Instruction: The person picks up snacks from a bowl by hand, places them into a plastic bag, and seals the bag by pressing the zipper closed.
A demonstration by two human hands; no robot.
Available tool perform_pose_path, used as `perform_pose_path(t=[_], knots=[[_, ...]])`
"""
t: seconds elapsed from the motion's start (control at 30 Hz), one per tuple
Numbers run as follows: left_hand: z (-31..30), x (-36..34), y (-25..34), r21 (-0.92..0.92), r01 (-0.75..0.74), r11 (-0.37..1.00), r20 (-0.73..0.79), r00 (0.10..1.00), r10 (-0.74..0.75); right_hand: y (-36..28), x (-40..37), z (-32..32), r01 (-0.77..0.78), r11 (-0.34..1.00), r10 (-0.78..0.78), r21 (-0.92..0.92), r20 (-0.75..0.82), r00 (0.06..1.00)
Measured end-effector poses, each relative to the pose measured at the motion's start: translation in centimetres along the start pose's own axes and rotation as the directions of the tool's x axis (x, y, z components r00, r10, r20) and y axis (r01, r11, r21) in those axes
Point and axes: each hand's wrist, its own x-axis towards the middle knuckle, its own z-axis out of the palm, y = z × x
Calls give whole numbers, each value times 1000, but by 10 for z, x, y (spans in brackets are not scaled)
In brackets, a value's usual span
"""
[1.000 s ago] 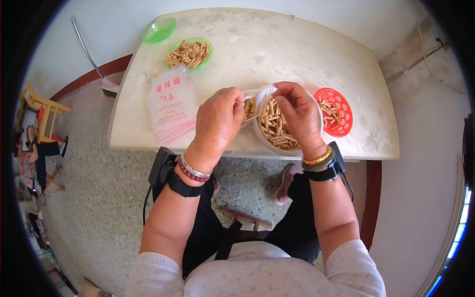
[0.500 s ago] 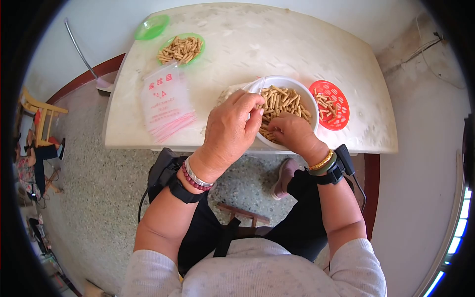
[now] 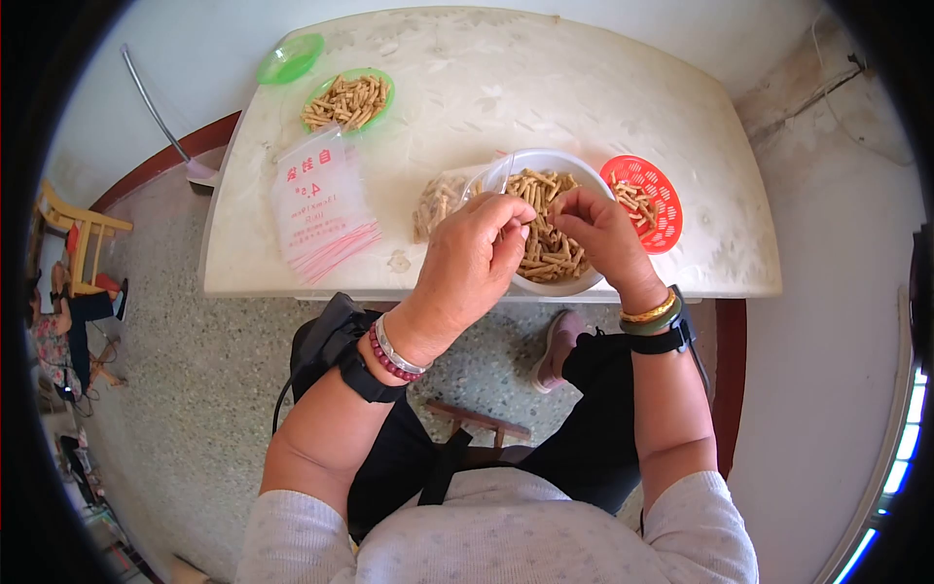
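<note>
Just beyond left hand's (image 3: 467,261) pinch, clear bag (image 3: 435,202).

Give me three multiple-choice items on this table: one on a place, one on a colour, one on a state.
1. The red round plastic basket stands: A) left of the white round bowl; B) right of it; C) inside it.
2. The round plastic basket of tan sticks at the far left corner of the white table is: A) blue; B) green; C) yellow.
3. The clear plastic bag lying left of the bowl is: A) empty; B) folded flat; C) holding tan sticks.
Answers: 1 B, it sits off the bowl's right rim; 2 B, its rim is green; 3 C, sticks show through it.
</note>
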Motion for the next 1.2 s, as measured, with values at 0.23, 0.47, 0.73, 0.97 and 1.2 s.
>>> perform_pose_path(t=[0.23, 0.47, 0.73, 0.97, 1.2], knots=[[17, -4, -10, -117, 140, 983, 72, 989, -133, -10, -5, -2, -137, 577, 22, 805, 153, 988], [13, 0, -4, -573, 612, 545, 380, 787, -485, -5, -9, 5, -118, 591, -66, 798, 194, 979], [11, 4, -7, -521, 529, 669, 293, 848, -442, -10, -15, -5, -59, 609, -28, 791, 95, 995], [17, 1, -11, -451, 424, 786, 223, 906, -360, -10, -16, -2, -52, 628, -51, 777, 108, 993], [16, 1, -5, -459, 531, 712, 323, 846, -423, -11, -16, 8, -65, 664, -71, 745, 149, 986]])
